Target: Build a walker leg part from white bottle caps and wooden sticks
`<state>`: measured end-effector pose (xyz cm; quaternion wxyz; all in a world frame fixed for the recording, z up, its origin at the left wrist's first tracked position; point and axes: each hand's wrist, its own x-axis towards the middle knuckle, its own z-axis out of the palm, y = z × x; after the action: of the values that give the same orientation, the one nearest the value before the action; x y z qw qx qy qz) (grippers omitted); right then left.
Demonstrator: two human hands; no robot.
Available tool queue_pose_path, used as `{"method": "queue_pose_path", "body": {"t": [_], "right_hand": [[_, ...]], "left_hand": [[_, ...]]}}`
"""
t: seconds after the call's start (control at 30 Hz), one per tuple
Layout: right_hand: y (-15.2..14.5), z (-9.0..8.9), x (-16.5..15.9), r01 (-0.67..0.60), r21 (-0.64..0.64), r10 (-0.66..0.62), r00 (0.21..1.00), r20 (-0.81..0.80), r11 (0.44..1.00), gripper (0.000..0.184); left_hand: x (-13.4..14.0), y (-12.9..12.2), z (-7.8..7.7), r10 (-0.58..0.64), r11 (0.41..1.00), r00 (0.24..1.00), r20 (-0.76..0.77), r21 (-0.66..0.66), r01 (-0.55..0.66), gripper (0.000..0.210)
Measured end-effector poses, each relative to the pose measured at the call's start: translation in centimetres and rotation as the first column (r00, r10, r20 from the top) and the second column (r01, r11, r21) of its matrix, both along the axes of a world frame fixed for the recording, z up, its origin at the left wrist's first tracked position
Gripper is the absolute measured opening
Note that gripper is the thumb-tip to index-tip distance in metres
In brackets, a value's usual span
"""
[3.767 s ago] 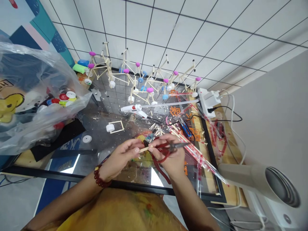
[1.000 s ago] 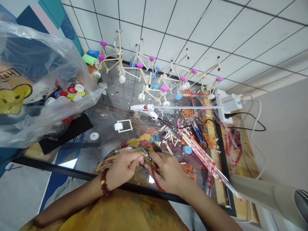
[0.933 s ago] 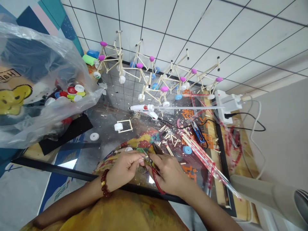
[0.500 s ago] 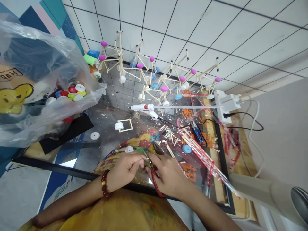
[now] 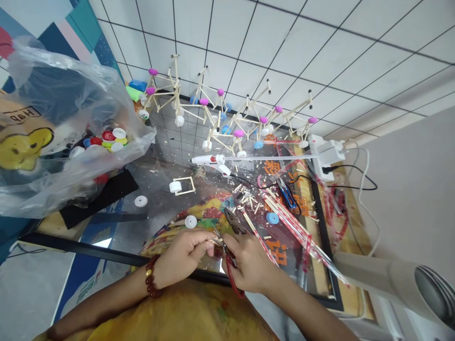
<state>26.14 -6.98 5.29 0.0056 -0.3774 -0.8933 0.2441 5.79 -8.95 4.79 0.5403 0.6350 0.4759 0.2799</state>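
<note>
Near the table's front edge, my right hand (image 5: 253, 263) is wrapped round red-handled scissors (image 5: 233, 279), their blades pointing toward my left fingertips. A short pale wooden stick (image 5: 215, 241) is pinched in my left hand (image 5: 185, 255), its end at the blades; the fingers hide most of it. Dark-jawed pliers (image 5: 232, 220) lie just beyond my right hand. Ahead of my left hand are a white bottle cap (image 5: 191, 221) and a small square stick frame (image 5: 185, 185) with a white cap (image 5: 175, 186) at one side.
A white glue gun (image 5: 213, 161) lies mid-table, its cord running to a power strip (image 5: 322, 151). Stick figures on caps (image 5: 238, 134) line the wall. A plastic bag (image 5: 117, 94) with caps stands left. Wrapped sticks (image 5: 295, 227), blue snips (image 5: 287, 194) and scraps lie right.
The view has shifted slightly. My hands stay close together with the scissors at the stick, and the red handles have turned a little.
</note>
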Motion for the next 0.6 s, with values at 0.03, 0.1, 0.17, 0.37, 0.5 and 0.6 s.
{"method": "queue_pose_path", "body": {"t": [0.03, 0.1, 0.17, 0.37, 0.5, 0.6], "right_hand": [[-0.1, 0.0, 0.0, 0.003, 0.006, -0.003, 1.000, -0.005, 1.000, 0.011], [-0.3, 0.3, -0.1, 0.028, 0.002, -0.028, 0.999, -0.019, 1.000, 0.018], [-0.4, 0.7, -0.3, 0.107, -0.025, -0.107, 0.994, -0.032, 0.994, 0.035], [-0.8, 1.5, -1.2, 0.315, -0.038, -0.317, 0.939, -0.134, 0.948, 0.033], [-0.7, 1.7, -1.0, 0.321, 0.033, -0.309, 0.931, -0.193, 0.947, 0.031], [-0.4, 2.0, -0.7, 0.231, 0.040, -0.222, 0.961, -0.163, 0.972, 0.015]], "left_hand": [[0.0, 0.0, 0.2, 0.002, 1.000, 1.000, 0.010, -0.012, -0.002, 0.028], [0.1, -0.1, 0.4, 0.013, 1.000, 1.000, 0.022, -0.019, -0.013, 0.029], [0.2, -0.3, 0.5, 0.033, 0.999, 0.999, 0.034, -0.031, -0.032, 0.022], [0.4, -0.8, 0.1, 0.173, 0.975, 0.959, 0.227, -0.177, -0.134, 0.036], [0.3, -0.8, 0.2, 0.175, 0.983, 0.958, 0.225, -0.092, -0.158, 0.024], [0.1, -0.8, 0.4, 0.131, 0.990, 0.982, 0.138, 0.040, -0.137, 0.023]]}}
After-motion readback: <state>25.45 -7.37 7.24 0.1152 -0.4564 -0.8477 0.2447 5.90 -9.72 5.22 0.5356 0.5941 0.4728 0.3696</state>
